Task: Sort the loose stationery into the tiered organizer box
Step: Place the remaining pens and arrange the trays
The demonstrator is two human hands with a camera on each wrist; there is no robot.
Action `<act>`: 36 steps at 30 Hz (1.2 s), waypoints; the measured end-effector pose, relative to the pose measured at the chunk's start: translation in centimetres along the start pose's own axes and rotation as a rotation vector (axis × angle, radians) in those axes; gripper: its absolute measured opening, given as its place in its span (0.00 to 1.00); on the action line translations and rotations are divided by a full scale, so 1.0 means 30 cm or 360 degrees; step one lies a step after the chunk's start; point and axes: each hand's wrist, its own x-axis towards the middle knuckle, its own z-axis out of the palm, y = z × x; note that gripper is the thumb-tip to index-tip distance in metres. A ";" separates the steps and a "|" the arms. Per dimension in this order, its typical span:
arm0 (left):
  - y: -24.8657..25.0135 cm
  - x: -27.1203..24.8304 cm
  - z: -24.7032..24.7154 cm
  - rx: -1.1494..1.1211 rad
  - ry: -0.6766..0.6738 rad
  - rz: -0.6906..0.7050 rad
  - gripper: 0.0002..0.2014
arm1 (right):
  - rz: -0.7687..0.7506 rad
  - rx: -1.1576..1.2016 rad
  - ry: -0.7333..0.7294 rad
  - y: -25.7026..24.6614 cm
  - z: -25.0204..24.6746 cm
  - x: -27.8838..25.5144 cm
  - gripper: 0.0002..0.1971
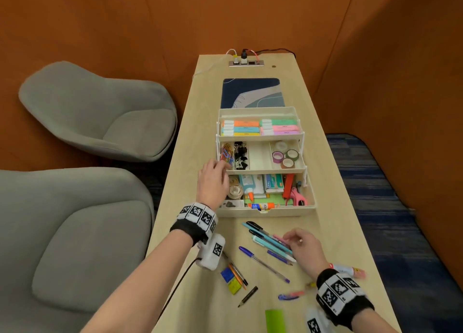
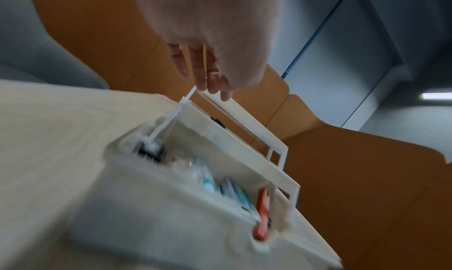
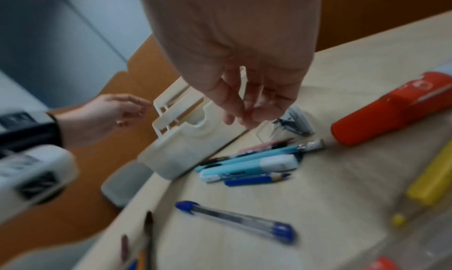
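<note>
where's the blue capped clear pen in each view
Head: blue-capped clear pen lies diagonally on the table, low centre, left of the right hand.
Left wrist: not in it.
Right wrist: pen lies low centre, nearer the camera than the pen cluster.
Shared landmark: the cream organizer box.

- The organizer box (image 1: pixel 265 211) stands on the bench (image 1: pixel 333 207) ahead of my fingers, its tiers stepping back and up.
- My left fingers (image 1: pixel 220 166) sit at the middle tier's left end, beside the paper clips (image 1: pixel 226 153).
- Under my right fingers (image 1: pixel 292 236) lies a cluster of pens (image 1: pixel 265 237).
- One pen (image 1: pixel 263 264) lies nearer me, left of those fingers.
</note>
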 end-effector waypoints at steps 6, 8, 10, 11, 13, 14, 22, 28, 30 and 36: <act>-0.015 -0.357 0.097 -0.0026 -0.0508 0.0081 0.08 | -0.0317 -0.0794 -0.0191 0.001 0.067 0.022 0.14; -0.025 -0.431 0.127 0.0002 -0.0584 0.0089 0.08 | -0.0356 -0.0965 -0.0210 -0.024 0.087 0.033 0.18; -0.033 -0.473 0.142 0.0012 -0.0606 0.0027 0.07 | -0.0316 -0.1062 -0.0232 -0.050 0.095 0.050 0.20; -0.035 -0.486 0.143 0.0024 -0.0617 -0.0007 0.08 | -0.0293 -0.1100 -0.0259 -0.061 0.097 0.060 0.20; -0.040 -0.506 0.140 0.0034 -0.0630 -0.0040 0.08 | -0.0307 -0.1175 -0.0323 -0.077 0.102 0.078 0.20; -0.044 -0.514 0.136 0.0025 -0.0635 -0.0053 0.08 | -0.0328 -0.1208 -0.0345 -0.083 0.106 0.087 0.21; -0.078 -0.543 0.084 0.0006 -0.0656 -0.0151 0.09 | -0.0235 -0.1474 -0.0424 -0.119 0.136 0.119 0.28; -0.102 -0.558 0.040 0.0018 -0.0620 -0.0201 0.09 | -0.0252 -0.1650 -0.0318 -0.113 0.163 0.106 0.30; -0.110 -0.566 0.031 0.0033 -0.0608 -0.0222 0.09 | -0.0270 -0.1694 -0.0295 -0.113 0.167 0.101 0.30; -0.124 -0.584 0.021 0.0113 -0.0609 -0.0258 0.09 | -0.0327 -0.1675 -0.0263 -0.098 0.168 0.085 0.29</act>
